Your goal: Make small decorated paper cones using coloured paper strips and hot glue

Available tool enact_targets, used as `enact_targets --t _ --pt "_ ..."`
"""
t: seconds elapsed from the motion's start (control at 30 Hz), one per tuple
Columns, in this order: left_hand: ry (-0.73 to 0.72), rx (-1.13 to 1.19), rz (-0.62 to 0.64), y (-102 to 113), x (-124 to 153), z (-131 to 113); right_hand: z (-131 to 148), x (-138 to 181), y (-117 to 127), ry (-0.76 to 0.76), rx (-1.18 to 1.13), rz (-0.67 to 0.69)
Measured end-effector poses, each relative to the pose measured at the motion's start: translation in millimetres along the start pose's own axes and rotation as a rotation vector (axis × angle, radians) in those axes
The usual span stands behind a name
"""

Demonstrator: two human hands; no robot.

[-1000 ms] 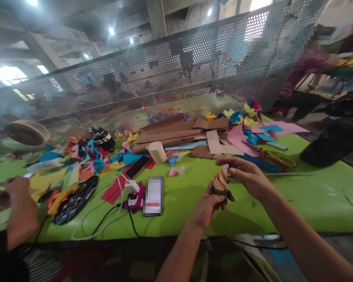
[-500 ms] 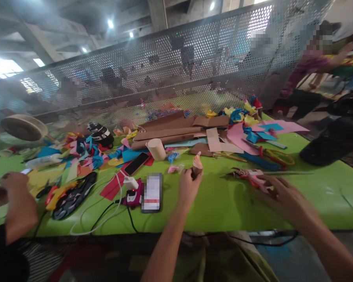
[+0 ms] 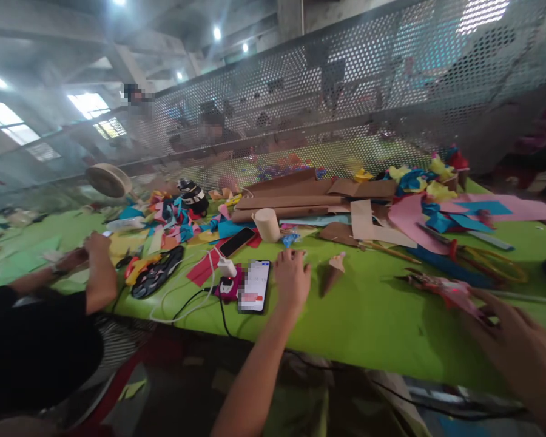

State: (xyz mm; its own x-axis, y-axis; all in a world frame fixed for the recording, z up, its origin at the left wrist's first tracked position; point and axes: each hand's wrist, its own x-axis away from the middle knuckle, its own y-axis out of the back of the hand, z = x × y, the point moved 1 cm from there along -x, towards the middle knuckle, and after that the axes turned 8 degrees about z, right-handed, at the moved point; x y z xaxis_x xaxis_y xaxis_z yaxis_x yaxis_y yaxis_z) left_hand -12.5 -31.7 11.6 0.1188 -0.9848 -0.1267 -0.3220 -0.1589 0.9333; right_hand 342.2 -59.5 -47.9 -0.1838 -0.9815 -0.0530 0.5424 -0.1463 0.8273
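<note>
Green cloth is covering the table (image 3: pixel 368 315), and the left hand (image 3: pixel 292 279) is resting on it palm down, fingers loosely spread and gripping nothing. Just to its right a small brown paper cone (image 3: pixel 333 273) is lying on its side, close to the hand but apart from it. Just to the left of that hand a phone (image 3: pixel 255 285) is lying face up beside a magenta charger block (image 3: pixel 230 286). The right hand (image 3: pixel 523 349) is reaching in from the near right, blurred, its fingers at the end of a pink paper piece (image 3: pixel 441 288); whether they are closing on it cannot be told. Farther off, a cardboard roll (image 3: pixel 266 224) is standing before flat brown sheets (image 3: pixel 291 200). At the near left a co-worker's hand (image 3: pixel 97 246) is resting among coloured paper scraps (image 3: pixel 173 221).
</note>
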Motion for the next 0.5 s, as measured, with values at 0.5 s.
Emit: enact_targets --t 0.5 --pt "0.024 -0.119 0.09 -4 -90 -11 -8 -1 9 -0.163 -0.49 0.092"
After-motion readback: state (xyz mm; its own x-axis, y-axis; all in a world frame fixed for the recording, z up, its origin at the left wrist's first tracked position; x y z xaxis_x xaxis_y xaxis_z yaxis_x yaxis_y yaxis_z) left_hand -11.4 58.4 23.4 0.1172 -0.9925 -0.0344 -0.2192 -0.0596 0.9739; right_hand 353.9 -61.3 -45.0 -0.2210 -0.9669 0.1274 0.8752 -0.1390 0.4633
